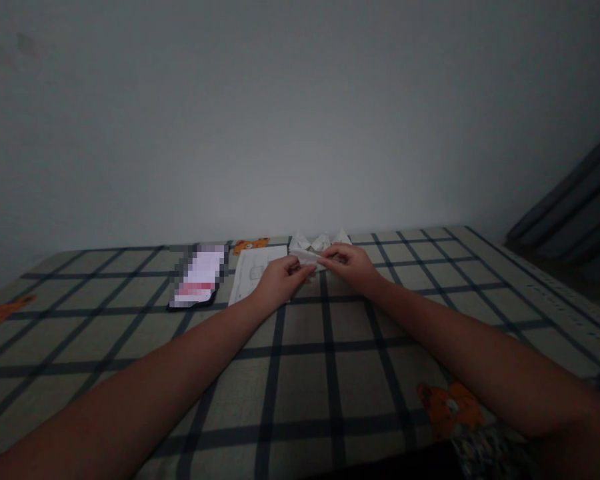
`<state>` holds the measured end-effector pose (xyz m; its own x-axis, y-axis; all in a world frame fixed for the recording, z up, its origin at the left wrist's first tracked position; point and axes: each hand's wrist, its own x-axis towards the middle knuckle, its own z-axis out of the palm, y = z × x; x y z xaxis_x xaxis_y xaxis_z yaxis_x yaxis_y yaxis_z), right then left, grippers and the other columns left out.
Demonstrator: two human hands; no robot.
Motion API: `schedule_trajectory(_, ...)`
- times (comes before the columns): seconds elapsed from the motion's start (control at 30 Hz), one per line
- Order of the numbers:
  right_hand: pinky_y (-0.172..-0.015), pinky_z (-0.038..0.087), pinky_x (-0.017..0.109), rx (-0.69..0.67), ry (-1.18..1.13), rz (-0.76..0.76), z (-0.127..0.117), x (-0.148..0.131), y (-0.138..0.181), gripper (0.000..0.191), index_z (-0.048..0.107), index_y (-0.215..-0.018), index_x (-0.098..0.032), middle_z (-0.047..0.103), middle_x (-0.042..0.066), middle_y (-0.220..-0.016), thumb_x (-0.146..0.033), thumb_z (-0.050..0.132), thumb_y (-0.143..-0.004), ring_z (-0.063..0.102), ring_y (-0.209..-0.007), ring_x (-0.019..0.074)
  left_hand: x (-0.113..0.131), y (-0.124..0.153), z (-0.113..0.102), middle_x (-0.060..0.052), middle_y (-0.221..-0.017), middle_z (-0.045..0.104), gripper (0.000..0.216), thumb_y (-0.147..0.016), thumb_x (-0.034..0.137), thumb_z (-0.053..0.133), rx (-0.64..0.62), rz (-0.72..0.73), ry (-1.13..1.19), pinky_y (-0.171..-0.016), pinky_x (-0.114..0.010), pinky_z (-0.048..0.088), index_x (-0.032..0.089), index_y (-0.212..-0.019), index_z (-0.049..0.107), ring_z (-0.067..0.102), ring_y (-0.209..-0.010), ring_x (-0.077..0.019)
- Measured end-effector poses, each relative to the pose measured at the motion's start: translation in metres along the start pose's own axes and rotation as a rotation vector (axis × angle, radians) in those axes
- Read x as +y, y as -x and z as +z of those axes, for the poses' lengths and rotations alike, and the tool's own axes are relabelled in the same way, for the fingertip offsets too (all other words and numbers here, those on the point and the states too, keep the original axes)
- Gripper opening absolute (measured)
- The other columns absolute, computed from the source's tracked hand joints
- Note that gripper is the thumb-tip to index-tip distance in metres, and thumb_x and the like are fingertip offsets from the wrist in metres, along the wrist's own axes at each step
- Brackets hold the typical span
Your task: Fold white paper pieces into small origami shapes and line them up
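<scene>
White paper piece [306, 256], one, pinched between curled fingertips of left hand [286, 272] and right hand [351, 264], just before peaked white papers [322, 241]; uneven pulling could tear it.

The folded paper [308, 257] is white, the cloth [303, 380] beige with navy checks and orange bears [450, 408], the smartphone screen [203, 267] lilac and red, the wall [300, 120] grey.
</scene>
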<state>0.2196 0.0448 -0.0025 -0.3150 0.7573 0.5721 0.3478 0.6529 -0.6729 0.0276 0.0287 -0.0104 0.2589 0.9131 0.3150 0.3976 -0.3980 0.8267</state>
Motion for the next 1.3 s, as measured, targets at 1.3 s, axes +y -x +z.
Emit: schedule_trajectory(1.3,-0.065,0.040,0.023,-0.165,0.155,-0.071,0.003,-0.004,0.003,0.026,0.067,-0.074,-0.015,0.066,0.003,-0.071,-0.037,0.057,-0.082,0.056,-0.067,0.0119,-0.001,-0.001,-0.003,-0.006,-0.081,0.069,0.022,-0.073,0.037,0.066,0.085,0.046,0.219,-0.073,-0.031,0.048,0.017,-0.080,0.070,0.062,-0.076,-0.0172)
